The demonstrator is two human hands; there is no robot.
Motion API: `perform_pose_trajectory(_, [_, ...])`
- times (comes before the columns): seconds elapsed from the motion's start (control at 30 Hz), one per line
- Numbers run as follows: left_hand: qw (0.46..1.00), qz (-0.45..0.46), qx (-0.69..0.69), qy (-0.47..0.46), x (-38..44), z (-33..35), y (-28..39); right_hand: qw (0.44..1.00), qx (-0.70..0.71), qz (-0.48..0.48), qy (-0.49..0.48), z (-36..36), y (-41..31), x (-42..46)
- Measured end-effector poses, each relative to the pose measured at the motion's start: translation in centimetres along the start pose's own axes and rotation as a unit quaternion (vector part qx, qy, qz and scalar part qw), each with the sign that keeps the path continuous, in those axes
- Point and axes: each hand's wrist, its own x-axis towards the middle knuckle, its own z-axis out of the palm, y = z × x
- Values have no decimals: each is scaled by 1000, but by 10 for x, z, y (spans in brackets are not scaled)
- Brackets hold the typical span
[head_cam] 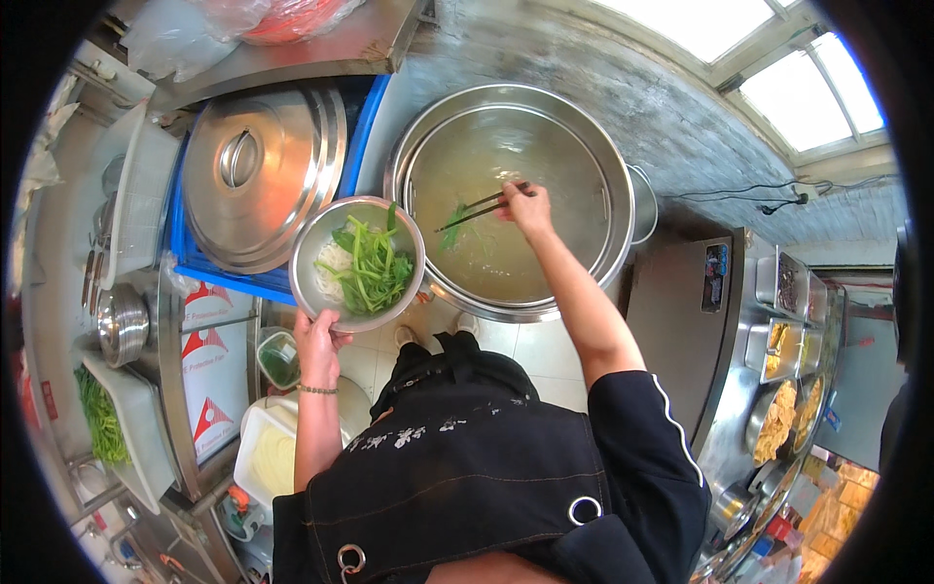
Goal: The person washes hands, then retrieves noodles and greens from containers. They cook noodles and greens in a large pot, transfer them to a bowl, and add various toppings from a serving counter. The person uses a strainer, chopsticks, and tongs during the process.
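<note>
My left hand (319, 343) grips the near rim of a stainless steel bowl (303, 274). White noodles (332, 271) lie in the bowl, partly covered by green leafy vegetables (372, 270). Over a large steel pot (620, 219) of pale, cloudy liquid (540, 263), my right hand (524, 206) holds dark chopsticks (478, 205). Their tips point left, beside some greens (452, 228) at the liquid's surface; I cannot tell whether they pinch them. The bowl is held at the pot's left edge.
Left of the pot, a large steel lid (270, 175) rests on a blue crate (365, 139). A plastic tub (252, 438) with pale contents stands lower left. At right, a steel counter (730, 350) carries food trays and a bowl of yellowish food (777, 423). Cables (773, 197) hang along the wall.
</note>
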Motion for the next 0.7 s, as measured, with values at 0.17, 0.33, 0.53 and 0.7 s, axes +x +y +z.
perform_pose_trajectory(0.17, [1000, 2, 14, 1, -3, 3, 4, 995, 93, 7, 43, -3, 14, 12])
perform_pose_trajectory(0.33, [1000, -3, 15, -6, 2, 5, 1, 993, 103, -51, -3, -56, -66, -19])
perform_pose_trajectory(0.53, [999, -11, -13, -52, 14, 40, 5, 981, 102, -163, -32, -105, -189, -93])
perform_pose_trajectory(0.7, [995, -7, -26, -94, 18, 78, 11, 956, 141, -236, -106, -106, -223, -147])
